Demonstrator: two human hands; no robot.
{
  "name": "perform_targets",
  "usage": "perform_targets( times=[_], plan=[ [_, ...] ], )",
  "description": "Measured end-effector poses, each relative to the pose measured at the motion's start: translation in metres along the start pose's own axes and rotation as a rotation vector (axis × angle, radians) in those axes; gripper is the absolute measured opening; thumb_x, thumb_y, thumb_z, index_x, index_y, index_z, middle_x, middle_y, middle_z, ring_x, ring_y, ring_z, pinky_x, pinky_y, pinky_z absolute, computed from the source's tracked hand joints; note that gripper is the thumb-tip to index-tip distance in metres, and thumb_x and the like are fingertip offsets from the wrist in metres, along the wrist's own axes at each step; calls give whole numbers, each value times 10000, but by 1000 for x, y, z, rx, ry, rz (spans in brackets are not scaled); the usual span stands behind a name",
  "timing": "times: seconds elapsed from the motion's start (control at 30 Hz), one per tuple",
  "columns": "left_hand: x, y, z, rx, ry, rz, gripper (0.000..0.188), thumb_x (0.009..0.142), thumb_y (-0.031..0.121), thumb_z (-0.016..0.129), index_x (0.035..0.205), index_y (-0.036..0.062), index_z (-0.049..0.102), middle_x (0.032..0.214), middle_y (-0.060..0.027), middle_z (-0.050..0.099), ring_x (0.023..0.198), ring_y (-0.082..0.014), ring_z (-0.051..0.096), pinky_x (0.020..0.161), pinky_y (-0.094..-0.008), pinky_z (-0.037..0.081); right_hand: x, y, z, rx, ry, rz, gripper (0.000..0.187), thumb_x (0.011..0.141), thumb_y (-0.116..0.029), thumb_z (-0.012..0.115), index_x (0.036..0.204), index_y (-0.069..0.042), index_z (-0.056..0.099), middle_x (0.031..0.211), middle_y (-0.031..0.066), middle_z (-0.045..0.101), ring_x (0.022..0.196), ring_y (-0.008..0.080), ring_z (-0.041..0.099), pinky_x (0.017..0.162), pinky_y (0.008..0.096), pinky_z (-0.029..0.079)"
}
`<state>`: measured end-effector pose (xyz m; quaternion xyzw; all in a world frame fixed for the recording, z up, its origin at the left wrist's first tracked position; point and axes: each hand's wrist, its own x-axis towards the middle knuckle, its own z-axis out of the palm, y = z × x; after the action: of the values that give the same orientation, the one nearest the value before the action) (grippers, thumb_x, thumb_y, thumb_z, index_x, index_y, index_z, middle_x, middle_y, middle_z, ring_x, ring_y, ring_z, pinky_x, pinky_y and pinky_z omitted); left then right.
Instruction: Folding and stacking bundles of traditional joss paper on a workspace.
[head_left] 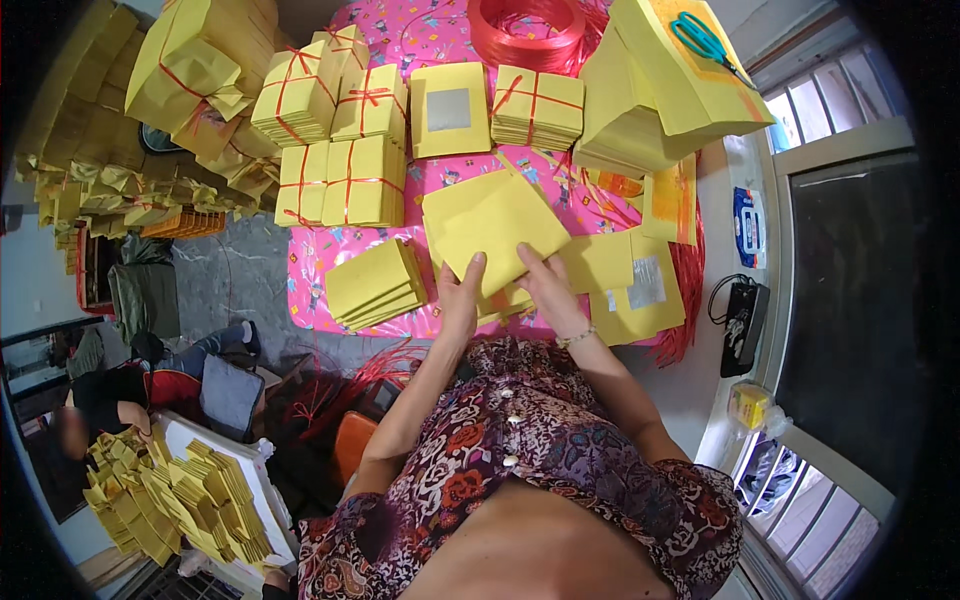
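Observation:
My left hand point(460, 300) and my right hand point(553, 295) grip a stack of plain yellow paper point(492, 215) by its near edge, thumbs on top and the other fingers underneath. The stack is held at a slant over the pink patterned tablecloth point(440, 175). Left of it lies a fanned pile of yellow paper point(372, 283). On the right, beside my right hand, are loose yellow sheets point(620, 318), one bearing a silver square. Behind the stack, yellow paper with a silver square point(422, 92) leans beside a bundle tied with red strips point(540, 108).
Tied yellow bundles point(365, 185) stand stacked at the back left. A red strip coil point(525, 40) sits at the back. Teal-handled scissors point(697, 37) rest on a tall paper pile point(640, 100). At lower left, a person point(105, 400) sits by a white table point(265, 490) with folded yellow paper.

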<state>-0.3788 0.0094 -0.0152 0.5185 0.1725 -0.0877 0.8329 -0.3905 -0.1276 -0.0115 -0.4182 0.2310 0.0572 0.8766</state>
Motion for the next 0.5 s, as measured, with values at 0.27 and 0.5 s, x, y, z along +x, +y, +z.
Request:
perform_targets(
  times=[0.27, 0.5],
  plan=[
    [8, 20, -14, 621, 219, 559, 658, 828, 207, 712, 1350, -19, 380, 1257, -165, 490, 1199, -275, 464, 1015, -394, 376, 1, -30, -10, -653, -166, -373, 537, 846, -128, 688, 1280, 33, 416, 1144, 148, 603, 1040, 200, 605, 856, 327, 506],
    [8, 57, 10, 641, -310, 361, 445, 917, 167, 573, 1296, -28, 442, 1148, -184, 566, 1065, -263, 564, 927, -355, 430, -19, -46, 0, -876, -284, -373, 562, 841, -145, 692, 1302, 15, 411, 1153, 141, 605, 1062, 207, 597, 886, 339, 494]
  ],
)
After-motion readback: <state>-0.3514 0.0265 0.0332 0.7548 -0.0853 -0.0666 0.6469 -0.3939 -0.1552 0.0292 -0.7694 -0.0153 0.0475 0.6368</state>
